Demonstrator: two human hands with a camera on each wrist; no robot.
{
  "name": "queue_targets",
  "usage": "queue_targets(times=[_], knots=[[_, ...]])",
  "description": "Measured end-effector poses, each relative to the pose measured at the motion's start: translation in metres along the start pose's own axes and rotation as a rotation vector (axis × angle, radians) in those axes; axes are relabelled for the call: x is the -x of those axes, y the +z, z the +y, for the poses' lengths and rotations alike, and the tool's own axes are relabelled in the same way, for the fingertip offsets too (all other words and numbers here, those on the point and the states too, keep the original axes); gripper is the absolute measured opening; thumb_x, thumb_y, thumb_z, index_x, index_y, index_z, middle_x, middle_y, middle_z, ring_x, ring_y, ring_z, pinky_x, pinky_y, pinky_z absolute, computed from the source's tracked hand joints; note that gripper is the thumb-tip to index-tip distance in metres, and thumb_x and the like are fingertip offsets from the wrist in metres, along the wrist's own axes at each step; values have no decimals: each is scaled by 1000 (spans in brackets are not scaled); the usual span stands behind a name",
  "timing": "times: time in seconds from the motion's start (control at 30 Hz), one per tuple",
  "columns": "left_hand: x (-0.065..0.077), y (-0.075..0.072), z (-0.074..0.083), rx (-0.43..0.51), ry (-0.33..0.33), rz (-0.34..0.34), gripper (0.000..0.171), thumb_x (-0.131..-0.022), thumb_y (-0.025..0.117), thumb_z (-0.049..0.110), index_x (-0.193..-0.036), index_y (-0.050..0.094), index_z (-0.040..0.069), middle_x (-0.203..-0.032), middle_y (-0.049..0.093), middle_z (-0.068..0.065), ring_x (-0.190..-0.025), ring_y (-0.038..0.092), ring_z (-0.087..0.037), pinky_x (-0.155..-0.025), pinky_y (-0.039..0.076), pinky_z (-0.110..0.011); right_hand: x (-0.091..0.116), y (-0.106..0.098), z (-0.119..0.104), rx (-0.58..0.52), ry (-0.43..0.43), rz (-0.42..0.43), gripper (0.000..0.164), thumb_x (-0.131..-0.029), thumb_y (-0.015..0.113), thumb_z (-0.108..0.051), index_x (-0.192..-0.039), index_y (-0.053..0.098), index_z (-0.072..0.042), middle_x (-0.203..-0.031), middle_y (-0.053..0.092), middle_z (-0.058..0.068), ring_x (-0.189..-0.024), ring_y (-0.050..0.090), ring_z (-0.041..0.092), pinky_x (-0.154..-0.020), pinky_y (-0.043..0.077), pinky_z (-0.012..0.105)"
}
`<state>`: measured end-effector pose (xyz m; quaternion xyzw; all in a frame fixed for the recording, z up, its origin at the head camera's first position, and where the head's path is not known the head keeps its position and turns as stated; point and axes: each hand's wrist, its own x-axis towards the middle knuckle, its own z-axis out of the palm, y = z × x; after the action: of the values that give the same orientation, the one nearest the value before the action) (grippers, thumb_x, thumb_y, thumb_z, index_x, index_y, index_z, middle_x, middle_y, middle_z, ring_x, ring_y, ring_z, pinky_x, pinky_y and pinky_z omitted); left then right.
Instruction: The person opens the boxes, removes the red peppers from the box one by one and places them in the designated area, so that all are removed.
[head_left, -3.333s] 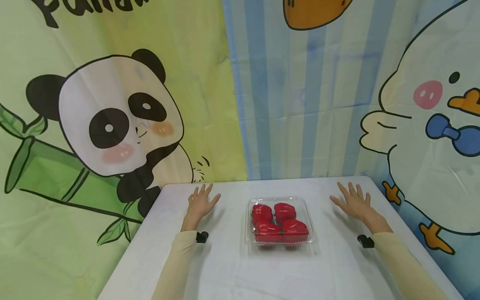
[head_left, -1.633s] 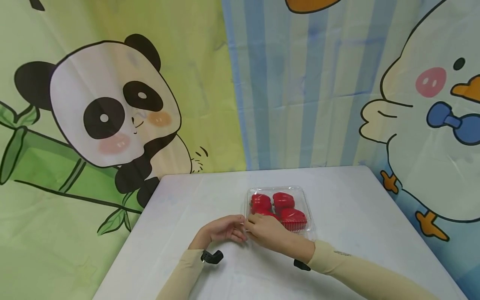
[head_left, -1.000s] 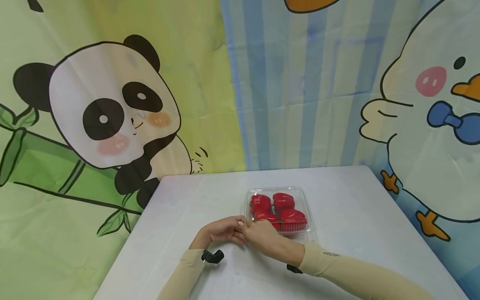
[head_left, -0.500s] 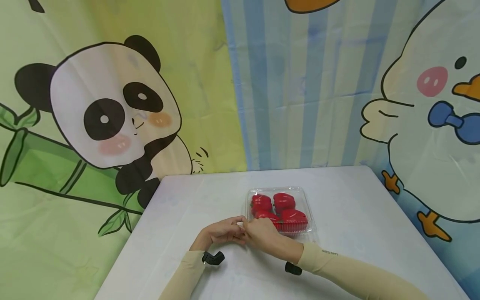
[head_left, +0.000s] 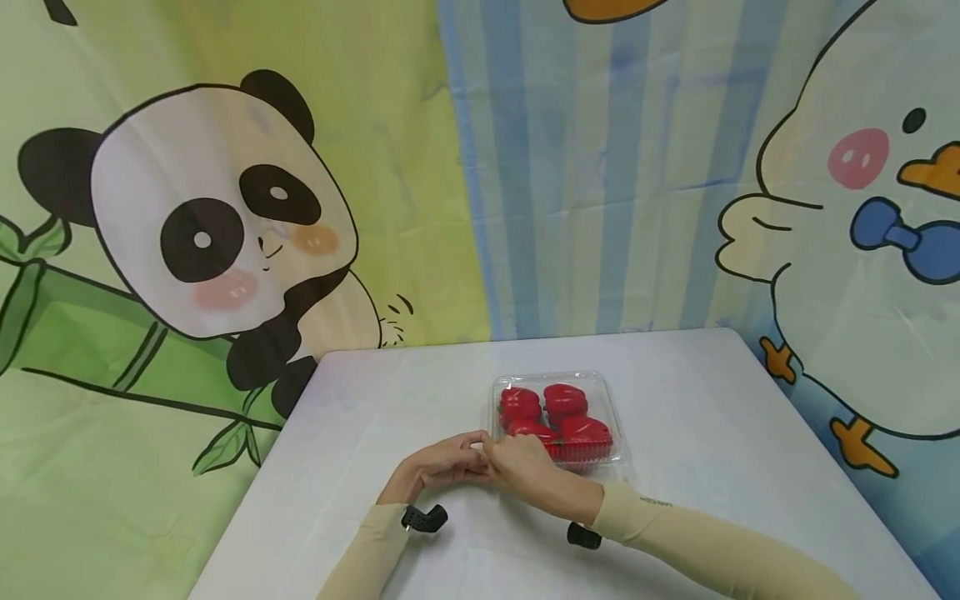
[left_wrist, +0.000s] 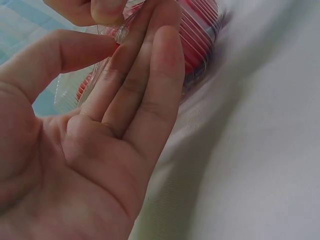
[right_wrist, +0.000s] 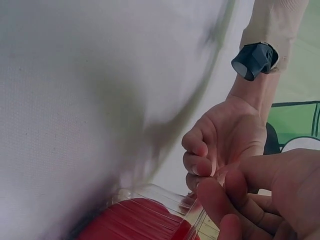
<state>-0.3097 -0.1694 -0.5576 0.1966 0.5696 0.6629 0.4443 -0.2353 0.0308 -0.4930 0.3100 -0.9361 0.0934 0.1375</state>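
Note:
A clear plastic clamshell box [head_left: 602, 398] with several red bell peppers [head_left: 587, 435] inside sits on the white table, its lid down. Both hands meet at its near left corner. My left hand [head_left: 444, 462] pinches the box edge there between thumb and index finger; the other fingers extend along the ridged side wall [left_wrist: 202, 37] in the left wrist view. My right hand [head_left: 534, 477] pinches the same corner of the rim with thumb and curled index finger. In the right wrist view, the right fingertips [right_wrist: 212, 197] are right at the clear edge, beside the left hand [right_wrist: 235, 127].
The white table [head_left: 690, 433] stretches around the box on all sides. Behind it hang cloth backdrops with a panda [head_left: 225, 208] and a white bird [head_left: 847, 333]. Dark wrist cameras [head_left: 424, 518] are strapped to both wrists.
From lying flat apart on either side of the box, both hands have come together at its near left corner. Since then, the right hand has shifted slightly at the corner; the box stays put.

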Motion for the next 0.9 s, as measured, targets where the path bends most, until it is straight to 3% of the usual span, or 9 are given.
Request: queue_targets(times=[0.53, 0.9], knots=[[3, 6, 1, -30, -5, 23, 27, -98, 56, 6, -123, 48, 14, -106, 72, 0, -99, 67, -10, -91, 58, -27, 0, 2, 0, -18, -1, 24, 8, -87, 73, -18, -88, 69, -12, -50, 45, -5, -47, 26, 8, -43, 22, 21], [4, 9, 2, -94, 1, 49, 30, -97, 53, 1, -125, 48, 13, -102, 75, 2, -100, 67, -10, -91, 58, -27, -2, -1, 0, -48, -4, 28, 19, -88, 74, -18, -76, 61, -13, -49, 44, -5, -46, 25, 7, -42, 21, 21]])
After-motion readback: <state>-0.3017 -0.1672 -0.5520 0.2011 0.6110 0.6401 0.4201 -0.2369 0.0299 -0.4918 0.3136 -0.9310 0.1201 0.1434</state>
